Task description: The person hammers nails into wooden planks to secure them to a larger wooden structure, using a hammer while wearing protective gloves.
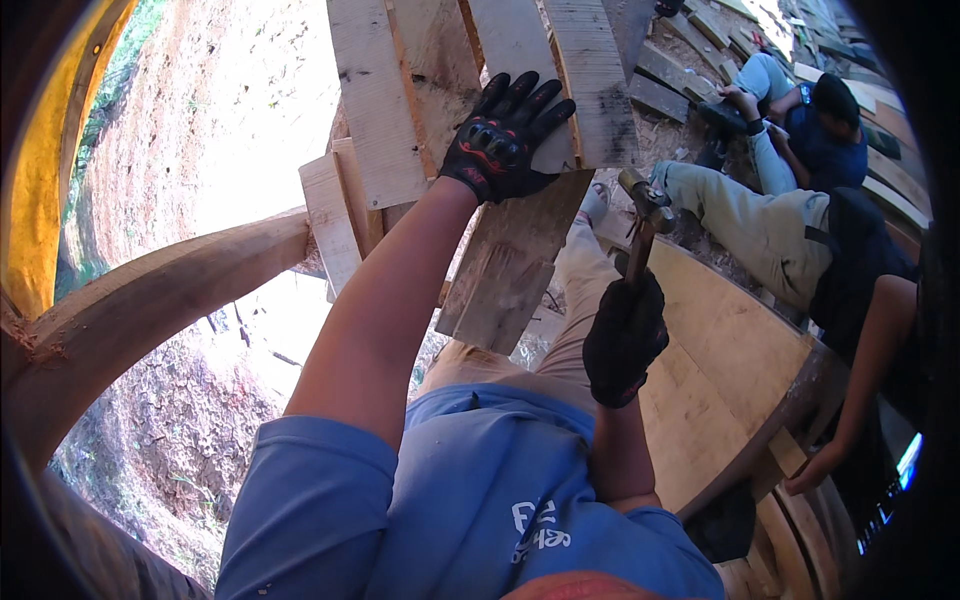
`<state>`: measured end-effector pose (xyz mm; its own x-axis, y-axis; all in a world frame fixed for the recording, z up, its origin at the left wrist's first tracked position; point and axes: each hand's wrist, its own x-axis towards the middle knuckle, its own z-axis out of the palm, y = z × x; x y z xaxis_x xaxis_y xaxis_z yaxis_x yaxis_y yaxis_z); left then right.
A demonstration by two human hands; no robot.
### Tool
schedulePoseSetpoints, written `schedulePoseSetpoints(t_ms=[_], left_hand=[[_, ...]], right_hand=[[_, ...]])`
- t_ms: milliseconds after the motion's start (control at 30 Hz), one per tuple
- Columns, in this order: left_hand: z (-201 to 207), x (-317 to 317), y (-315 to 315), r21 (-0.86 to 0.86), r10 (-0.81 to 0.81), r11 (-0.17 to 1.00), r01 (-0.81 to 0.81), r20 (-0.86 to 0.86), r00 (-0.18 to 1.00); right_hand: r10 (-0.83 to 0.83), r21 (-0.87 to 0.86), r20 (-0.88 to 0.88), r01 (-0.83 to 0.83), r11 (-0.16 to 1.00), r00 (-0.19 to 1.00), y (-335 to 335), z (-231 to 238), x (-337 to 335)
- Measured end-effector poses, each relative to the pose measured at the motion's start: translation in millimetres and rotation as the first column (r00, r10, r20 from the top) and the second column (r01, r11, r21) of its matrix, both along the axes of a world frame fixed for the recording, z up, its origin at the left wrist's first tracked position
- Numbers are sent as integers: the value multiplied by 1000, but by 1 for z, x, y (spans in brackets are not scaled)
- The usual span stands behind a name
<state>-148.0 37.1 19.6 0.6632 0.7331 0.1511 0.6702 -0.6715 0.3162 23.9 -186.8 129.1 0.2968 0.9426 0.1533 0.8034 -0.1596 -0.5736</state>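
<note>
My left hand [500, 140], in a black glove with red trim and hard knuckle guards, lies flat with fingers spread on a wooden pallet [510, 45] of pale, weathered boards. Lower down, in front of my body, my right hand [625, 340] wears a black glove and is wrapped round the wooden handle of a hammer [648, 203]. The hammer's metal head points up and stands just right of the pallet's lower boards. A darker board [515, 250] sticks out from under the pallet below my left hand, toward me.
A curved timber post [170, 265] runs along the left, beside sunlit ground. At right, a sheet of plywood [720, 360] lies near me. Two people sit close by; one person's hand [815, 470] hangs beside the plywood. Loose planks [690, 60] are strewn at the upper right.
</note>
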Motion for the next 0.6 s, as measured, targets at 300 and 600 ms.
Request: schedulePoseSetpoints(t_ms=[300, 600], left_hand=[[-3, -5, -10, 38, 94, 995, -91, -62, 994], [-9, -3, -5, 41, 88, 995, -87, -35, 996]], right_hand=[[-166, -20, -91, 165, 986, 982, -9, -41, -7], [-56, 37, 248, 48, 998, 967, -5, -39, -11]])
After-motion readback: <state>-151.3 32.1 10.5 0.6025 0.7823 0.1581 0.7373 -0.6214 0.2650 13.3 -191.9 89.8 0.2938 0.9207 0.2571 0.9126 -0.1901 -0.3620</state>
